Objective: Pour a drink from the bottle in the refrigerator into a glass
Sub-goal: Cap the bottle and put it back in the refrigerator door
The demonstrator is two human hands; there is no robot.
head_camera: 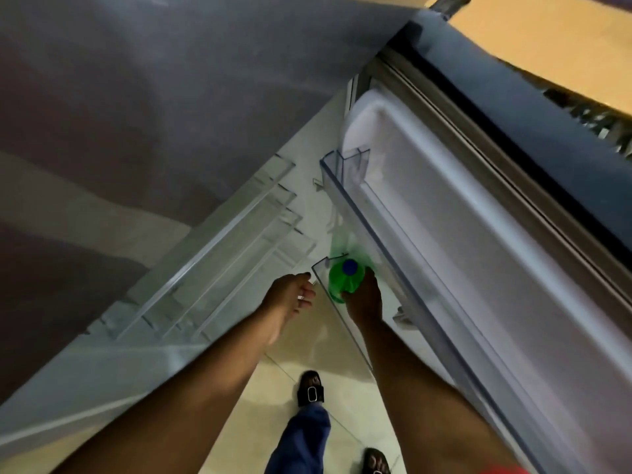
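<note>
A green plastic bottle (340, 280) with a blue cap stands in the lowest clear shelf of the open refrigerator door (461, 234). My right hand (364, 299) reaches into that shelf and grips the bottle's shoulder from the near side. My left hand (290, 295) hovers just left of the shelf's clear end wall, fingers loosely curled, holding nothing. The bottle's lower body is hidden by the shelf and my hand. No glass is in view.
The refrigerator body (212, 254) with clear glass shelves lies to the left. A longer clear door shelf (345, 165) runs above the bottle's shelf. Tiled floor (307, 343) shows below, with my sandalled foot (310, 388) and blue trouser leg.
</note>
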